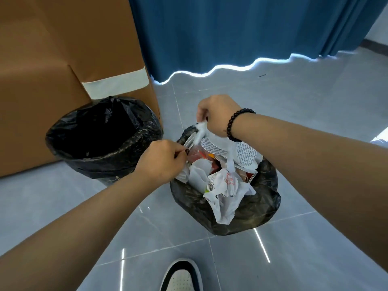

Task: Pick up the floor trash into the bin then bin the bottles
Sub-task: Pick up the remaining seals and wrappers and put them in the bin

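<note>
The right hand [218,114] pinches a white plastic bag [204,131]; the left hand [161,162] pinches the black trash bag [252,211] rim. Below them: crumpled wrappers [222,185]. Left of the left hand, the lined bin [100,139] interior is dark.

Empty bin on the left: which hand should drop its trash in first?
Left, probably. The left hand hangs just beside the empty bin's rim, pinching a small piece. The right hand sits farther away, above the full trash bag, gripping white plastic.

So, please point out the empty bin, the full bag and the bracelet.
Empty bin [63,131]: head view, left rim of its liner.
Full bag [264,206]: head view, black right side.
Bracelet [231,122]: head view, beads on the wrist.
</note>
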